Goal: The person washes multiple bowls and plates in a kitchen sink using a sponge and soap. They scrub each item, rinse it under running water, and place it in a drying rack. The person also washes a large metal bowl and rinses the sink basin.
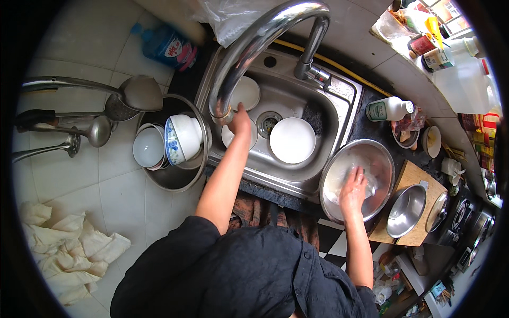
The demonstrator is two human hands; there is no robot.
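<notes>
My left hand [240, 124] is in the left part of the steel sink [294, 93], beside the faucet's spout. It overlaps a white dish [228, 137], and another white dish [247, 93] sits just behind it. The spout hides part of the fingers, so their grip is unclear. A white plate [293, 140] lies to the right of the drain [269, 124]. My right hand [353, 190] reaches into a large steel basin [383, 159], fingers stretched over something whitish and wet. Whether it grips anything is not visible.
The arched chrome faucet [262, 43] crosses over the sink. Stacked bowls [183, 139] fill a steel pot [175, 183] at the left. A white bottle [387, 109] stands at the right, near a cutting board [413, 175] bearing a steel bowl [405, 210]. Ladles [99, 131] hang on the left.
</notes>
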